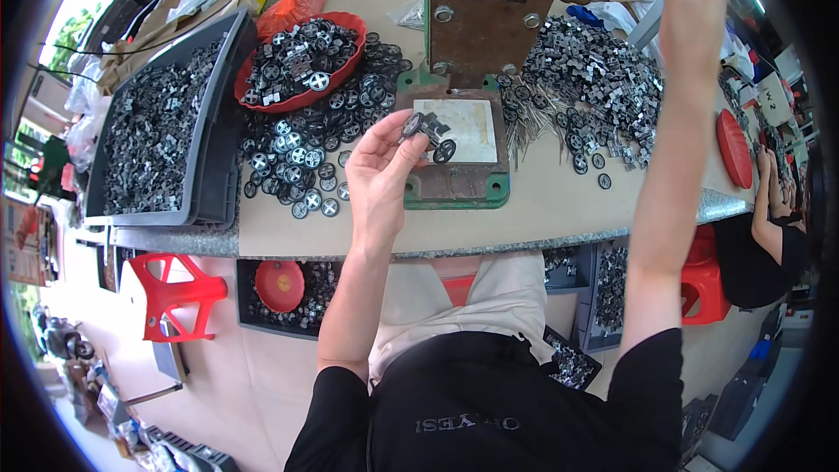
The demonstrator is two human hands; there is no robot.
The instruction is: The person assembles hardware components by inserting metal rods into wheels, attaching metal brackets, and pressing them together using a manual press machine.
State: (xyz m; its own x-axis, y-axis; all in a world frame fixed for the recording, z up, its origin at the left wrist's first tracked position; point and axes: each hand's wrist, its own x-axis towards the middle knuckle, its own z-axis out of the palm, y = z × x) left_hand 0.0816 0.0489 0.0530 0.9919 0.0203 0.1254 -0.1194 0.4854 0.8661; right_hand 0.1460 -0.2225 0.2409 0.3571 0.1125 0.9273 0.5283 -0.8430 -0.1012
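In front of the press, my left hand (380,166) is closed, fingertips pinching a small wheel assembly (430,133). Two dark wheels show on it, with a dark metal piece between them. It is held over the pale plate (476,127) on the green press base (502,185). My right hand (690,0) is raised high to the right of the brown press body (485,17). Its fingers run out of the picture at the top, so whether they grip anything is hidden. Loose black wheels (297,157) with silver crosses lie left of the press.
A red bowl (253,103) of parts and a large grey bin (185,210) stand at left. Thin metal pins (529,118) and a heap of small metal pieces (599,61) lie at right. Red stools (179,293) stand below; another person's arm (767,210) shows at far right.
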